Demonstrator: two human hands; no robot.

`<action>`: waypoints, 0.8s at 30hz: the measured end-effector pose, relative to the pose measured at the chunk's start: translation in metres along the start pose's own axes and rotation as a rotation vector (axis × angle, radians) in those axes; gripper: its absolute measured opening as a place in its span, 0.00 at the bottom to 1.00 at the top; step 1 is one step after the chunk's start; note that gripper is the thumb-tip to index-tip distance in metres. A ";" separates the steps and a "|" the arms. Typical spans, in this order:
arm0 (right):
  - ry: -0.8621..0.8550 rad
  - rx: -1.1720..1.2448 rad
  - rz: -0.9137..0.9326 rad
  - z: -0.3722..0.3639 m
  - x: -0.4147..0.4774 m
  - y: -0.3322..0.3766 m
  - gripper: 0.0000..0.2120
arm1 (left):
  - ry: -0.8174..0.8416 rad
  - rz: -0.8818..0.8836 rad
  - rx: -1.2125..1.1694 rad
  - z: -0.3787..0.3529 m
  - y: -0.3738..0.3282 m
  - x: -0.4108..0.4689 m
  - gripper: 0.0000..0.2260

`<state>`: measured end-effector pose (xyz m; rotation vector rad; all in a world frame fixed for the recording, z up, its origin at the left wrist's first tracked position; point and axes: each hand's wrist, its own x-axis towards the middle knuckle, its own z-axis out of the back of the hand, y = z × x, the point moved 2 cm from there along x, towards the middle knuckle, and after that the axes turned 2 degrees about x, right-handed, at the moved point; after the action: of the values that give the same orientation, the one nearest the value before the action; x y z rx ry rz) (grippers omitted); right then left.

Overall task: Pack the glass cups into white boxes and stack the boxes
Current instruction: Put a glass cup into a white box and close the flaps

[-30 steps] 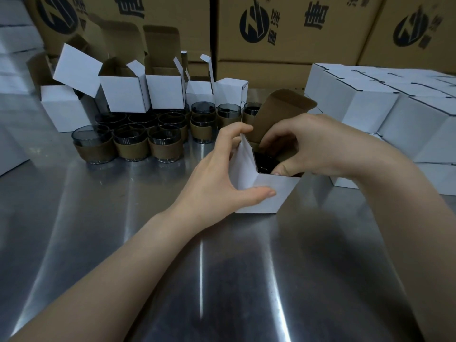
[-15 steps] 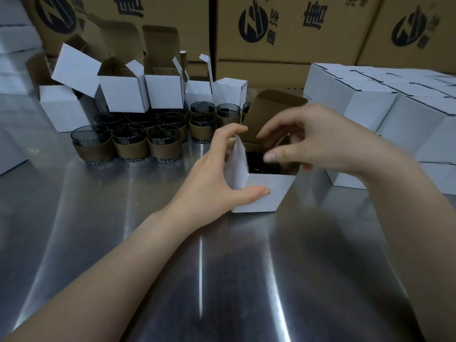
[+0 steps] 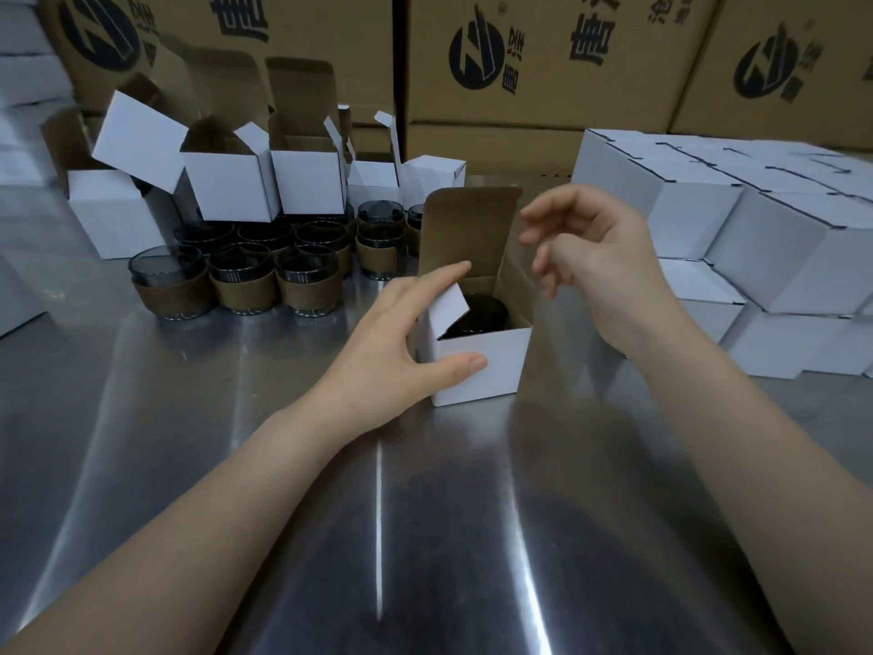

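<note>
A small white box (image 3: pixel 491 366) stands open on the steel table in the middle of the view, its brown lid flap upright. A dark glass cup (image 3: pixel 477 316) sits inside it. My left hand (image 3: pixel 401 342) holds the box by its left front corner, thumb on the front face and forefinger pressing the left side flap inward. My right hand (image 3: pixel 600 257) hovers just right of the lid, fingers loosely apart, touching nothing. Several glass cups with brown sleeves (image 3: pixel 243 288) stand behind on the left.
Several open white boxes (image 3: pixel 226 186) line the back left behind the cups. Closed white boxes (image 3: pixel 765 238) are stacked in two layers on the right. Large brown cartons (image 3: pixel 543 63) wall off the back. The steel table (image 3: pixel 378 512) stretches toward me.
My right hand has lifted out of the box and drawn back to the right, leaving the cup inside. The left hand stays on the box and its forefinger folds the side flap in.
</note>
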<state>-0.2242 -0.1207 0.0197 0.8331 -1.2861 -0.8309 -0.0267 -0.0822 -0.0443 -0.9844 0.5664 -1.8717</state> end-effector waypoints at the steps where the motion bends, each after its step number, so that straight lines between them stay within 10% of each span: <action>1: 0.005 -0.016 -0.024 0.000 0.000 -0.003 0.22 | 0.005 0.009 -0.013 0.000 0.000 0.000 0.32; 19: 0.305 -0.054 -0.167 -0.013 -0.004 -0.031 0.18 | -0.049 0.114 -0.391 0.006 -0.014 0.003 0.13; 24: 0.323 -0.053 -0.151 -0.016 -0.005 -0.031 0.18 | -0.113 0.122 -0.469 0.007 -0.014 0.005 0.25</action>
<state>-0.2103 -0.1297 -0.0119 0.9865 -0.9226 -0.8069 -0.0294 -0.0797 -0.0283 -1.3149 1.0017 -1.5935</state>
